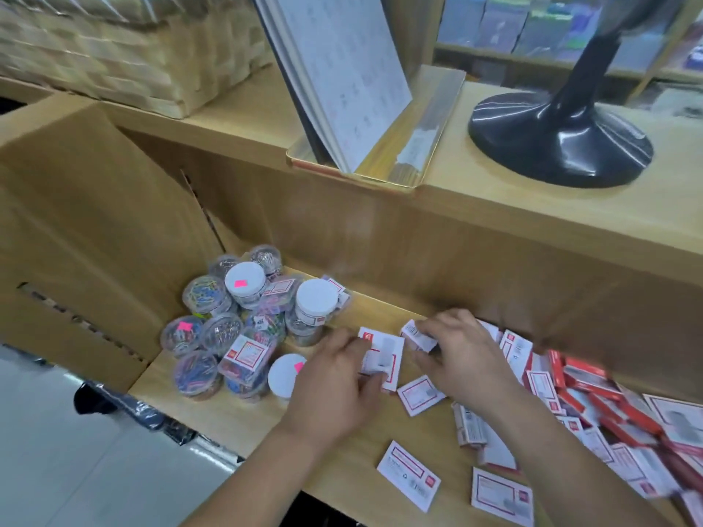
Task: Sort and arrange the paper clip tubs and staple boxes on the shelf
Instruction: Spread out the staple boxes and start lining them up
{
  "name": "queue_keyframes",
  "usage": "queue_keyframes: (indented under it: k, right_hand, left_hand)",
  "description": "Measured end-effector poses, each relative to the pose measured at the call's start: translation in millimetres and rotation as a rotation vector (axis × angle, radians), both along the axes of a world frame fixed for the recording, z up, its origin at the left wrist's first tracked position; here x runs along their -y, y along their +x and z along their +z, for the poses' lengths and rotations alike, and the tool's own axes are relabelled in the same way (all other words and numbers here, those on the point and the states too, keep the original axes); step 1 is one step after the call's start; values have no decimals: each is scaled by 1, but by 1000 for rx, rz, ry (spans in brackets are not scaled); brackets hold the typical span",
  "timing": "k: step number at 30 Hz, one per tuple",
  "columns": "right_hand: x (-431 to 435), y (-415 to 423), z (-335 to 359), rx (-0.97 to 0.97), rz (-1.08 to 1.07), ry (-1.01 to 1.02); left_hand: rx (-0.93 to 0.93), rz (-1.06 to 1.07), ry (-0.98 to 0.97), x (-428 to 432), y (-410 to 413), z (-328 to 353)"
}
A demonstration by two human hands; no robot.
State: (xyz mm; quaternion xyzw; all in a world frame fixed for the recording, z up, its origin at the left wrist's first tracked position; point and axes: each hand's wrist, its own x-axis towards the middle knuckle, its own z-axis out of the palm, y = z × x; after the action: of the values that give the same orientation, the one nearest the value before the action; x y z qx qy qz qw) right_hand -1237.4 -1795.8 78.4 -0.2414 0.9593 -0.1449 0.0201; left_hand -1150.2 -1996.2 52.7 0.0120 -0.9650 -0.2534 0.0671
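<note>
The left hand (334,378) pinched a white staple box (388,349) between curled fingers (352,338) on the shelf (228,416). The right hand (460,355) gripped a smaller staple box (416,332) just beyond. Left of the fingers clustered the paper clip tubs (243,321); right of them lay heaped staple boxes (593,397).
</note>
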Motion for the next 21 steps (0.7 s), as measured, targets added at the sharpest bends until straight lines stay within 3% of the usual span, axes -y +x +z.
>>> queue_keyframes:
  k: [7, 13, 17, 21]
  right_hand:
    - [-3, 7, 4, -39, -23, -1]
    - [-11, 24, 30, 44, -201, -345]
    - [-29, 42, 45, 194, -351, -564]
    - [-62, 62, 52, 184, -457, -690]
  left_hand:
    - [112, 89, -112, -19, 0, 3]
    - [156, 84, -237, -20, 2, 8]
    - [120, 110, -137, -19, 1, 13]
    - [-52, 94, 83, -44, 4, 43]
